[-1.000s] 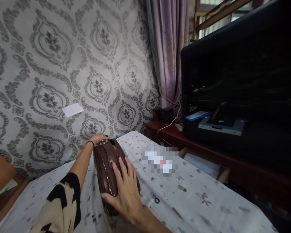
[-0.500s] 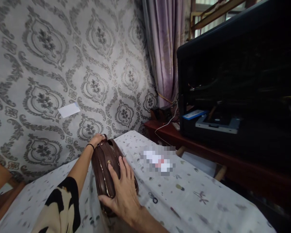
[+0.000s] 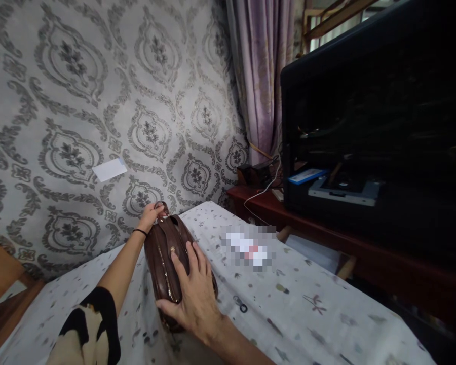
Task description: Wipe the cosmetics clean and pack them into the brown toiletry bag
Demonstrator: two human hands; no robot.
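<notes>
A brown leather bag [image 3: 160,258] with gold zips and a small gold stud lies on a white patterned sheet [image 3: 300,309]. At its far end my left hand [image 3: 150,215] has its fingers closed round the bag's small loop handle. My right hand [image 3: 195,296] rests across the near part of the bag, fingers spread, the index fingertip beside the stud and the thumb at the near left edge. A black band circles my left wrist. The bag's underside is hidden.
Patterned wallpaper [image 3: 152,91] with a white card [image 3: 110,170] rises behind. To the right are a pixelated item [image 3: 249,248], a dark red desk [image 3: 258,203], a large black cabinet-like object [image 3: 365,126] and a purple curtain [image 3: 262,81]. Wooden furniture [image 3: 2,274] stands at the left.
My left hand has risen slightly, and the loop handle now stands up more visibly in its fingers. My right hand stays spread on the bag. The view has shifted slightly.
</notes>
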